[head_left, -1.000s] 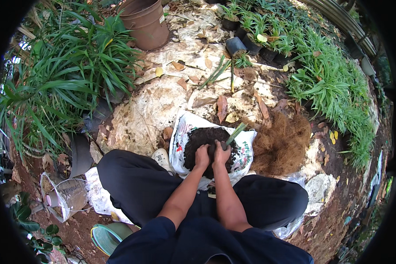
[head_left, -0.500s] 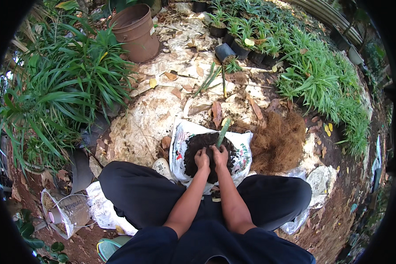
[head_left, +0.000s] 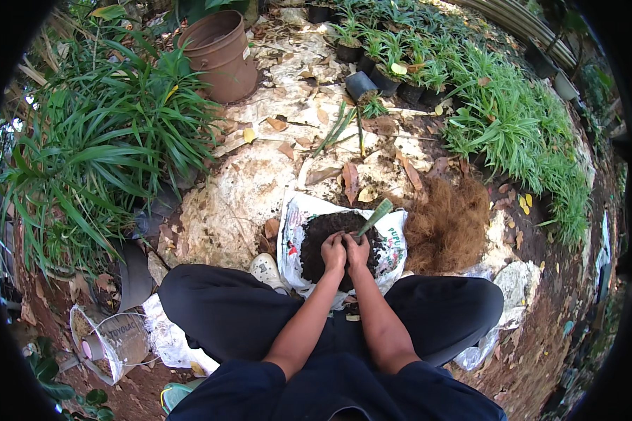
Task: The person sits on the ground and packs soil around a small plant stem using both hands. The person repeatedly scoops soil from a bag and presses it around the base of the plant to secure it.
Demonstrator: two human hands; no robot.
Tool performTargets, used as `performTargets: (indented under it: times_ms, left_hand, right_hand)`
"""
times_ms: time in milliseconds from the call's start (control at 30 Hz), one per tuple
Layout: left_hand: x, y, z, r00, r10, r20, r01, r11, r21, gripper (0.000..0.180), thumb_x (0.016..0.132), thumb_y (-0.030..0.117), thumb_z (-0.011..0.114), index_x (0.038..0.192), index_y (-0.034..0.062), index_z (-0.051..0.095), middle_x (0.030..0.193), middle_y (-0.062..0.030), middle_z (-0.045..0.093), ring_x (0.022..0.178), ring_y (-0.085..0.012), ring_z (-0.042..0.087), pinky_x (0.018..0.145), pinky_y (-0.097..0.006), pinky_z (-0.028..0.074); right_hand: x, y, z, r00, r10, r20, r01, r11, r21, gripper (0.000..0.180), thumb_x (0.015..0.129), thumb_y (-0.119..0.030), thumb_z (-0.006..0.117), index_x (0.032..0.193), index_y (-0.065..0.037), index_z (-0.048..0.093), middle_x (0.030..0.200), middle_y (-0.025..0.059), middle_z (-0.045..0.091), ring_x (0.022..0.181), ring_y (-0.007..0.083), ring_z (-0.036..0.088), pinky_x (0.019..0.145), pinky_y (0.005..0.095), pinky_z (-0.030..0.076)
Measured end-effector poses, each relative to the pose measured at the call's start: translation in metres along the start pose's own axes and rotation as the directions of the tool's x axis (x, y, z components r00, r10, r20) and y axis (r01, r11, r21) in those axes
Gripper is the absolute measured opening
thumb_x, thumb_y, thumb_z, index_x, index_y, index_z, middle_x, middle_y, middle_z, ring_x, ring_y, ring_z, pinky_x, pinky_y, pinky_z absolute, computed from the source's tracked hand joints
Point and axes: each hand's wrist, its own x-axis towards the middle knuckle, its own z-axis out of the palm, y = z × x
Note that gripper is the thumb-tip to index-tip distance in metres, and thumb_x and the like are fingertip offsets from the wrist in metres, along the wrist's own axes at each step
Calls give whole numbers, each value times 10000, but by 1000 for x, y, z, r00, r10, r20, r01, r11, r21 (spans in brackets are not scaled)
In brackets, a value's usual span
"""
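Note:
Both of my hands are over a mound of dark soil [head_left: 317, 237] that lies on a white printed sack [head_left: 291, 223] between my bent legs. My right hand [head_left: 358, 251] is closed around the lower end of a thick green leaf cutting [head_left: 376, 216], which tilts up and to the right. Pressed close beside it, my left hand [head_left: 334, 252] has its fingers curled inward at the soil. What those fingers hold, if anything, is hidden. The cutting's base is also out of sight between the hands.
Brown coir fibre [head_left: 446, 226] is heaped right of the sack. Loose long leaves [head_left: 336, 130] and a tipped black pot [head_left: 360, 85] lie ahead. A brown bucket [head_left: 221, 57] stands far left, a white pail [head_left: 112, 344] lower left. Potted spider plants [head_left: 505, 133] fill the right.
The leaf cutting leans further to the right than before. My hands have drawn closer together and shifted slightly right over the soil.

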Motion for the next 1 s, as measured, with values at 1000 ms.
performTargets:
  times_ms: [1000]
  left_hand:
    - [7, 3, 2, 993, -4, 118, 14, 997, -81, 368, 983, 289, 458, 1075, 3, 670, 1067, -166, 666, 1034, -265, 610, 941, -365, 440]
  right_hand:
    - [-4, -9, -4, 990, -72, 119, 30, 946, 324, 311, 768, -124, 743, 998, -58, 545, 916, 60, 590, 824, 172, 571, 757, 316, 475]
